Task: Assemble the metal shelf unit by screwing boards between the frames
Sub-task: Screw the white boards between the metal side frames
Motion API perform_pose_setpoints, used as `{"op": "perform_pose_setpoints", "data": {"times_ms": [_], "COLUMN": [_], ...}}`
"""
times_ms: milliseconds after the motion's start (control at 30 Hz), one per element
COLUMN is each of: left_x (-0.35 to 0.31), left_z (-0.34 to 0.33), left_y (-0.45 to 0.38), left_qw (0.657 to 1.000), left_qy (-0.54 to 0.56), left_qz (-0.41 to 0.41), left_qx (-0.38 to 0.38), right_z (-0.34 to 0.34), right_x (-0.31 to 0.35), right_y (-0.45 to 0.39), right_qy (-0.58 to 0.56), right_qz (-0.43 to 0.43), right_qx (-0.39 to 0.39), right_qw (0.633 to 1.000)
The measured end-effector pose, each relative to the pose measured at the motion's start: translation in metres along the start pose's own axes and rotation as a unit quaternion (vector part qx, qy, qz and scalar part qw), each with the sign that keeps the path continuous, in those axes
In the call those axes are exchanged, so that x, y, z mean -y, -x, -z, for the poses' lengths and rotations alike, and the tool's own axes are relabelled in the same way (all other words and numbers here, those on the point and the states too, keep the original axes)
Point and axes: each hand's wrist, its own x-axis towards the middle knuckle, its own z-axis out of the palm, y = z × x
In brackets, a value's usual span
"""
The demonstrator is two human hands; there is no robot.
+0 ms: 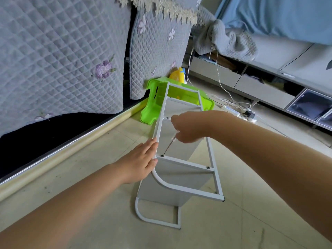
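Shelf on floor: light, stiff, tippy; steady by frame rail. L hand flat on rail, R hand gripping screwdriver at screw.

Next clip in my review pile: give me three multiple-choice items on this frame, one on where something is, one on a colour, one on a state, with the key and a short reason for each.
1. Where does the screwdriver tip rest?
A. On a screw at the left end of a crossbar of the top frame
B. On the floor tiles
C. On the stool

2. What colour is the plastic stool lying beyond the shelf unit?
A. Red
B. Bright green
C. Black

3. What is the left hand doing?
A. Gripping the screwdriver
B. Hanging idle away from the shelf
C. Lying flat with straight fingers against the frame's left rail

Key: 1 A, the shaft runs from the right hand down to the screw at the crossbar's left end. 2 B, the stool is plainly lime green. 3 C, its fingers are straight and touch the rail.
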Motion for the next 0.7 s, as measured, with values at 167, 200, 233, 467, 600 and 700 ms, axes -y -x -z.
{"op": "perform_pose_setpoints", "data": {"times_ms": [167,200,233,467,600,700], "left_x": [0.0,0.0,0.0,0.005,0.004,0.003], "left_z": [-0.002,-0.002,-0.002,-0.004,-0.001,-0.001], "left_y": [0.0,0.0,0.0,-0.003,-0.007,-0.008], "left_qw": [1.0,1.0,1.0,1.0,1.0,1.0], "left_qy": [0.025,0.026,0.027,0.005,-0.011,0.002], "left_qz": [0.006,0.007,0.007,0.006,0.01,0.013], "left_qx": [0.012,0.01,0.007,-0.001,0.013,0.015], "right_z": [-0.006,-0.004,-0.003,0.002,0.0,0.0], "right_x": [-0.005,-0.004,-0.003,0.005,0.009,0.009], "right_y": [0.008,0.008,0.008,-0.004,-0.006,-0.003], "right_qy": [0.116,0.125,0.135,0.026,0.016,-0.012], "right_qz": [0.104,0.112,0.118,-0.01,0.016,0.04], "right_qx": [-0.036,-0.051,-0.067,0.002,-0.013,0.003], "right_qw": [0.987,0.985,0.982,1.0,1.0,0.999]}}
